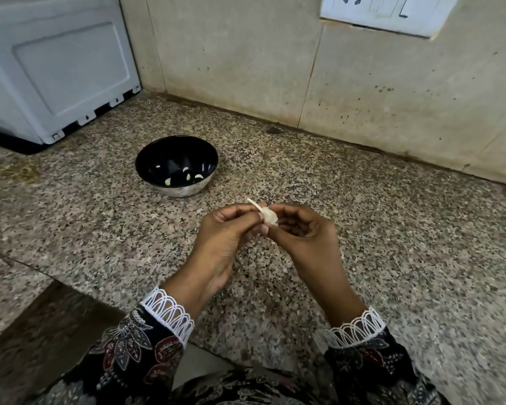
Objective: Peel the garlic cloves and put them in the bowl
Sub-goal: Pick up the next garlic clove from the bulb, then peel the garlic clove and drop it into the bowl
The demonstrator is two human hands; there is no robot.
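A pale garlic clove (268, 216) with a thin stalk of skin sticking up to the left is pinched between my two hands above the granite counter. My left hand (225, 229) grips it from the left with curled fingers. From the right, the thumb and fingertips of my right hand (304, 229) pinch it. Beyond the hands stands a steel bowl (184, 190) with a dark inside, and several peeled cloves (187, 174) lie in its bottom.
A white appliance (56, 68) stands at the back left on the speckled granite counter (392, 229). A tiled wall with a white switch plate (386, 13) runs along the back. The counter's front edge drops off at lower left.
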